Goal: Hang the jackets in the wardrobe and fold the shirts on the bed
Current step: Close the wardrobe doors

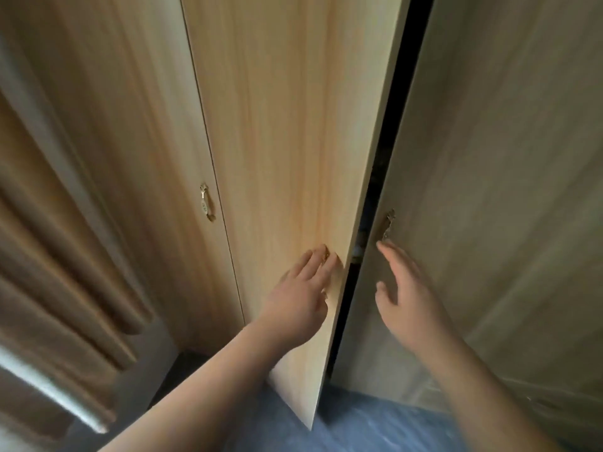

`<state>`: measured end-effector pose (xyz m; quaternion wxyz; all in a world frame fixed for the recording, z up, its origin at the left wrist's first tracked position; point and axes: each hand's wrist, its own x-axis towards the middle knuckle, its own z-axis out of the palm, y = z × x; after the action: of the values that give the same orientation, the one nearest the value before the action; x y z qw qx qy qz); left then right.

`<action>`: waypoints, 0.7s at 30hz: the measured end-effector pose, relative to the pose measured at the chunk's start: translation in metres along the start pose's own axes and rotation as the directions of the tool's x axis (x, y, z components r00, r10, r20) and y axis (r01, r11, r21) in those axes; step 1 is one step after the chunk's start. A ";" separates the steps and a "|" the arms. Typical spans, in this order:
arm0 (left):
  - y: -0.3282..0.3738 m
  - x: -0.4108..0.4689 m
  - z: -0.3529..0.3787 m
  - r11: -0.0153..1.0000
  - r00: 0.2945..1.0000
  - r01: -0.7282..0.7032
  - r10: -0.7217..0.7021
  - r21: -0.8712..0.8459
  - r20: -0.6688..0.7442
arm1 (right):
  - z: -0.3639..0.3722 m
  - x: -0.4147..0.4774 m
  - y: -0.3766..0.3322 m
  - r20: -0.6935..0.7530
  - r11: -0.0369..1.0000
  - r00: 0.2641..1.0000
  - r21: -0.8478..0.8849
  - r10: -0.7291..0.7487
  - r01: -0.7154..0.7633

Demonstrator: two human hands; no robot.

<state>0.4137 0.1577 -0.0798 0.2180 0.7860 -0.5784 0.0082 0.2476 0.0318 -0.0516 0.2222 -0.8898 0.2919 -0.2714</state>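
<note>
The wardrobe fills the view with pale wooden doors. Its middle door (287, 141) stands ajar, its free edge swung out toward me. My left hand (303, 295) lies on this door's face near that edge, fingers stretched over a small brass handle (325, 256). My right hand (404, 298) hovers with its fingers spread in front of the right door (489, 190), just below that door's brass handle (388, 223). A dark gap (381, 158) between the two doors shows little of the inside. No jackets or shirts are in view.
The left wardrobe door (130, 125) is closed and has its own handle (206, 203). A brown curtain (65, 256) hangs at the far left. A blue surface (391, 425) lies below the doors.
</note>
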 end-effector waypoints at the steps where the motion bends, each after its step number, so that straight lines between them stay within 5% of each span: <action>1: 0.005 0.019 0.008 1.000 1.000 0.002 -0.002 0.012 -0.001 | -0.007 0.012 0.013 -0.021 0.999 0.999 -0.030 -0.035 0.034; 9: 0.022 0.120 0.063 0.992 0.993 0.111 -0.113 0.059 0.023 | -0.029 0.106 0.084 0.054 0.813 0.944 -0.493 -0.325 0.308; 21: 0.024 0.179 0.090 0.971 0.970 0.240 -0.239 0.002 -0.040 | -0.011 0.181 0.111 0.141 0.652 0.906 -0.651 -0.399 0.389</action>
<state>0.4294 -0.0417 -0.1057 0.2262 0.8505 -0.4749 -0.0008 0.3200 -0.1680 -0.0410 -0.1759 -0.9492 0.1707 -0.1972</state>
